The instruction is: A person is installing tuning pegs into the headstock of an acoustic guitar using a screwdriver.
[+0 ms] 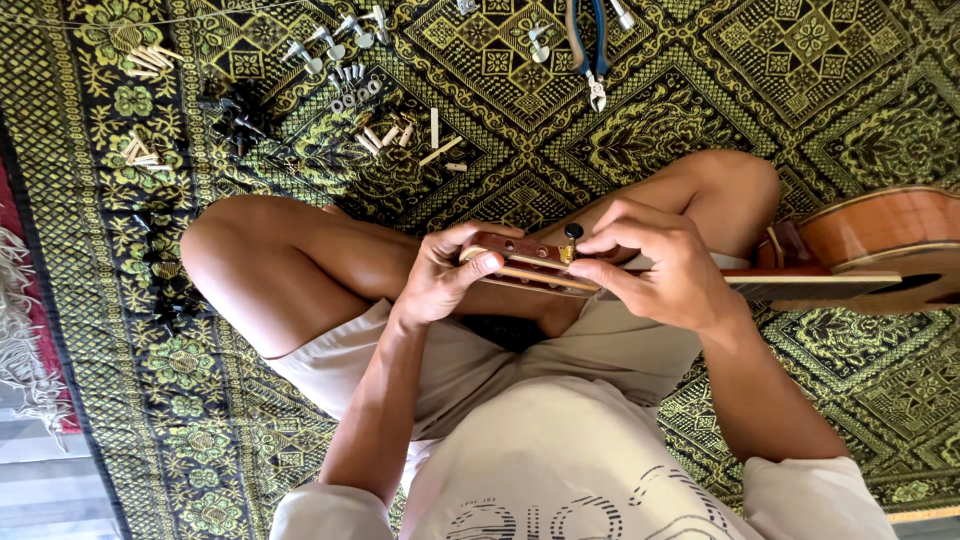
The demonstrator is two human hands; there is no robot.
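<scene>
A brown wooden guitar lies across my crossed legs, its body [880, 235] at the right and its headstock [520, 258] over my lap. My left hand [445, 275] grips the end of the headstock, thumb on its lower edge. My right hand [660, 265] wraps the neck where it meets the headstock. Its fingertips pinch a small black-knobbed tuning peg [572, 234] that stands on the headstock.
I sit on a green and gold patterned rug [800, 90]. On it lie blue-handled pliers [590, 50], several silver tuning machines [330, 45], cream pegs [150, 60], small brass parts [400, 135] and black knobs [235, 115]. A red fringed edge [15, 300] runs at the left.
</scene>
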